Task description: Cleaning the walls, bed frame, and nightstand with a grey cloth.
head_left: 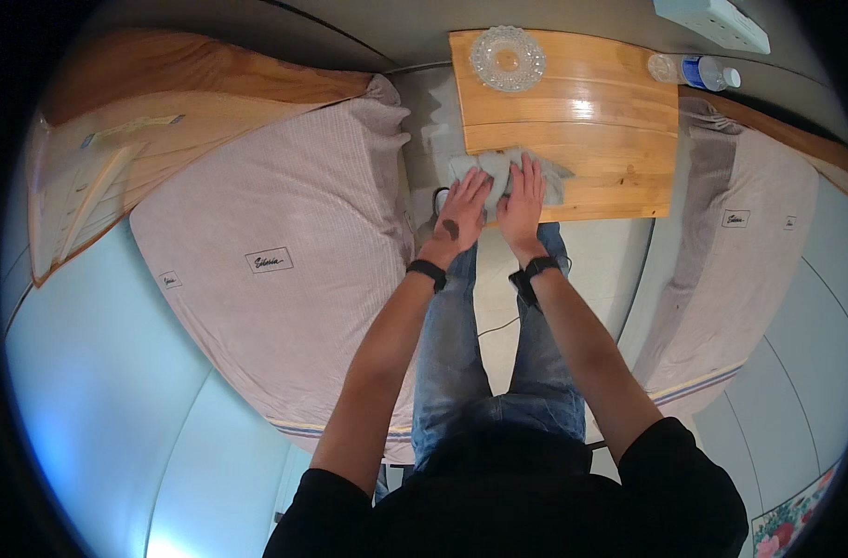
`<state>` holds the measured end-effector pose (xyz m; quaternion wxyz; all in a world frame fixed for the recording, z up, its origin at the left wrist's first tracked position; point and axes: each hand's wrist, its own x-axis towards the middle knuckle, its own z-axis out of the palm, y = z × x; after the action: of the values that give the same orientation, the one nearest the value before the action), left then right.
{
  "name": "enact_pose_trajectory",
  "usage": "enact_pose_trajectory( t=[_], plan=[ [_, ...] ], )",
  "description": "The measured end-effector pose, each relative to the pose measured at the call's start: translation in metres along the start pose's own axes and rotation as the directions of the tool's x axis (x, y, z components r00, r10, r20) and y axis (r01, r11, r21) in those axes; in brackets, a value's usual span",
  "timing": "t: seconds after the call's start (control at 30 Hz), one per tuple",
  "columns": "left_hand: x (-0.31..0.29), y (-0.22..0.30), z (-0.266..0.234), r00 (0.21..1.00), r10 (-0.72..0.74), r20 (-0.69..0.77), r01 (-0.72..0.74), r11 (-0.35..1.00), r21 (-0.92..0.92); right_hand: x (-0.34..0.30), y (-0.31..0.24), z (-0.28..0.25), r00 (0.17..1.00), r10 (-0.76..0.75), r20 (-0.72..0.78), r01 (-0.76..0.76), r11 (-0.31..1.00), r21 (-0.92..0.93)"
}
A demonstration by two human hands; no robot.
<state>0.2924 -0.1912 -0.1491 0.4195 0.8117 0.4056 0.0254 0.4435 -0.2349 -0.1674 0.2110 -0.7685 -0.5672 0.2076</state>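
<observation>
Here both hands [494, 209] press a crumpled grey cloth [503, 172] onto glossy wood.

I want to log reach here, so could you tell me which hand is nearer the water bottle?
Right. The right hand presses the grey cloth, below and left of the water bottle; the left hand lies farther left.

One grey cloth [498, 172], one glass ashtray [507, 58] and one plastic water bottle [694, 71] at the wooden bedside table [610, 121]; two beds [284, 251] flank it; two hands [459, 216] press the cloth.
</observation>
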Motion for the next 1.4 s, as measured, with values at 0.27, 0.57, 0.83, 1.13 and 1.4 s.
enact_pose_trajectory(
  t=[0.27,0.57,0.83,1.13,1.4],
  plan=[
    [-0.048,0.024,0.046,0.993,-0.114,-0.024,0.114,0.993,-0.024,-0.046,0.015,-0.018,0.977,-0.033,0.212,0.037,0.999,-0.014],
    [0.064,0.056,0.056,0.952,-0.164,-0.257,0.192,0.977,0.088,0.084,0.065,-0.066,0.96,-0.209,0.186,0.194,0.976,0.097],
    [0.214,0.105,0.062,0.931,-0.066,-0.358,0.115,0.986,0.119,0.173,0.166,-0.15,0.944,-0.265,0.198,0.274,0.962,-0.018],
    [0.245,0.199,0.139,0.98,0.078,-0.181,-0.074,0.997,0.03,0.073,0.269,-0.205,0.994,-0.074,0.075,0.079,0.994,-0.07],
    [0.11,0.201,0.174,0.995,0.094,-0.045,-0.094,0.995,0.014,-0.052,0.252,-0.211,0.937,0.035,0.347,0.006,0.993,-0.115]
  ],
)
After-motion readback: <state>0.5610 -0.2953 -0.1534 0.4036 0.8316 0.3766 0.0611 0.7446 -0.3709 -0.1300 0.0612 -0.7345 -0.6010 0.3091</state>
